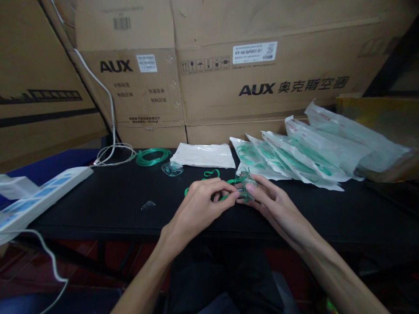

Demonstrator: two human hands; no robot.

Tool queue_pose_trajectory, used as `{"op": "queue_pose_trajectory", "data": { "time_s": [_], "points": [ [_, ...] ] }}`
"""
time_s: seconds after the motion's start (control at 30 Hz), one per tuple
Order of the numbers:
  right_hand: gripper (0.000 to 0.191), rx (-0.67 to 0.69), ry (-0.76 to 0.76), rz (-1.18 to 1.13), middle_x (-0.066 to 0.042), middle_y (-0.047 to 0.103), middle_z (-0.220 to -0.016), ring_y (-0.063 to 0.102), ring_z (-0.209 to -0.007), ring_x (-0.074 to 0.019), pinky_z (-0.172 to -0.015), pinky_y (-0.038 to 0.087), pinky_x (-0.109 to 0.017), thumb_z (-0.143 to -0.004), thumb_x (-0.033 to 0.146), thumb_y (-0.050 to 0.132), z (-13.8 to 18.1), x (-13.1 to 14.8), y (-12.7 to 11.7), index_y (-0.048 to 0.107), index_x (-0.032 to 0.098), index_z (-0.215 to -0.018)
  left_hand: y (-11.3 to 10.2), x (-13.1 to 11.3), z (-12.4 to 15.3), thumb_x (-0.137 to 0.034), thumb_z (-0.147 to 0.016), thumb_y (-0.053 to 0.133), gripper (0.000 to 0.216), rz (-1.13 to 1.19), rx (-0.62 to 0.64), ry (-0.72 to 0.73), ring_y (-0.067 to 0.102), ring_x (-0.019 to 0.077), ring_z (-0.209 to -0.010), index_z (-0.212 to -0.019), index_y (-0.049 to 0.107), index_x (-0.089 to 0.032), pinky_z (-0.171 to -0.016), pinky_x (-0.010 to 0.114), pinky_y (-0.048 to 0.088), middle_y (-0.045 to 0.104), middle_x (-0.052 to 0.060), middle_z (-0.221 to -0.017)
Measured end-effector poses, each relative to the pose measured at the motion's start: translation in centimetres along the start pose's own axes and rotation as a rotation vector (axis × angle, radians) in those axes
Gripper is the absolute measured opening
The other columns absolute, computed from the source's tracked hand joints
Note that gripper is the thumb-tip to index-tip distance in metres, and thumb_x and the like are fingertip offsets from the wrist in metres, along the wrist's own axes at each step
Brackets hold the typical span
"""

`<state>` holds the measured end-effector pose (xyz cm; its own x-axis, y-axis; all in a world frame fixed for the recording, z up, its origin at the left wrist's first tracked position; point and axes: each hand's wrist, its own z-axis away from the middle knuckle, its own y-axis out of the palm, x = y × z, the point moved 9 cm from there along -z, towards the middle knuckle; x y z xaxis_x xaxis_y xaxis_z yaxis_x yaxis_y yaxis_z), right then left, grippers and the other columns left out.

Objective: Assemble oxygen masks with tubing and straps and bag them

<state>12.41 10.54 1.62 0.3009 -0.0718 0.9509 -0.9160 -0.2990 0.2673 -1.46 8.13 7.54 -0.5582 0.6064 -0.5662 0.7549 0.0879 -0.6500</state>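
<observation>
While hands (207, 196) (270, 196) hold clear mask (246, 179), front edge (131, 237) near, tabletop (343, 216) stretching rightward

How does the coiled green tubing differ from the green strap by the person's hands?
The green tubing lies wound in round loops; the green strap trails in loose bends. The tubing lies apart from the left hand; the strap is partly hidden behind that hand. Both are green.

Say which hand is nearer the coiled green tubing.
Left. The left hand is right of the coiled green tubing, toward the person; the right hand is farther right.
</observation>
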Motion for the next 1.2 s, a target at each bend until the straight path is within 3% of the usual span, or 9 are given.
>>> {"op": "queue_pose_trajectory", "data": {
  "time_s": [0.2,0.37,0.67,1.0,1.07,1.2],
  "points": [
    [0.039,-0.114,-0.04,0.07,-0.003,0.075,-0.108,0.07,-0.104,-0.0215,-0.096,0.055,-0.036,-0.078,0.042,0.085,-0.1,-0.2,-1.3,0.068,0.027,-0.11,-0.4,-0.6,0.2,-0.018,-0.089,0.067,0.01,-0.031,-0.037,0.03,0.052,0.0112,-0.062,-0.084,0.075,-0.018,-0.062,0.025,0.041,0.064,-0.002,-0.072],
    [0.042,-0.157,-0.089,0.098,-0.001,0.073,-0.101,0.069,-0.098,-0.0203,-0.088,0.057,-0.032,-0.071,0.041,0.089,-0.1,0.2,-1.6,0.065,0.026,-0.102,0.0,-0.7,0.4,-0.02,-0.09,0.067,0.009,-0.042,-0.012,0.045,0.053,0.0111,-0.062,-0.085,0.075,-0.018,-0.064,0.025,0.042,0.065,-0.002,-0.073],
    [0.038,-0.114,-0.062,-0.017,0.004,0.068,-0.094,0.068,-0.092,-0.0151,-0.087,0.059,-0.031,-0.074,0.034,0.089,-0.1,-0.1,-1.2,0.058,0.026,-0.095,0.0,-0.1,0.1,-0.026,-0.096,0.065,0.013,0.002,-0.008,0.05,0.06,0.0121,-0.069,-0.092,0.076,-0.019,-0.07,0.024,0.045,0.072,-0.001,-0.082],
    [0.043,-0.135,-0.107,0.139,0.001,0.069,-0.094,0.068,-0.082,-0.0147,-0.077,0.055,-0.027,-0.07,0.041,0.09,-0.2,0.5,-1.3,0.056,0.023,-0.09,-0.2,-0.3,0.1,-0.024,-0.093,0.069,0.01,0.083,-0.029,0.058,0.071,0.0155,-0.082,-0.093,0.079,-0.019,-0.078,0.024,0.05,0.079,0.001,-0.092],
    [0.045,-0.136,-0.109,0.145,0.002,0.069,-0.091,0.067,-0.077,-0.0142,-0.071,0.054,-0.025,-0.069,0.042,0.091,-0.2,0.4,-1.5,0.055,0.023,-0.088,-0.1,-0.1,0.1,-0.025,-0.091,0.073,0.014,0.118,-0.038,0.025,0.072,0.0157,-0.082,-0.103,0.078,-0.02,-0.078,0.024,0.051,0.08,0.001,-0.095],
    [0.043,-0.105,-0.099,0.189,0.001,0.069,-0.082,0.067,-0.076,-0.0162,-0.064,0.051,-0.024,-0.071,0.05,0.087,-0.2,0.3,-1.3,0.056,0.022,-0.081,0.5,0.2,0.2,-0.026,-0.087,0.078,0.055,0.206,0.004,-0.043,0.072,0.0138,-0.08,-0.139,0.06,-0.028,-0.08,0.022,0.052,0.081,-0.004,-0.099]
  ]
}}
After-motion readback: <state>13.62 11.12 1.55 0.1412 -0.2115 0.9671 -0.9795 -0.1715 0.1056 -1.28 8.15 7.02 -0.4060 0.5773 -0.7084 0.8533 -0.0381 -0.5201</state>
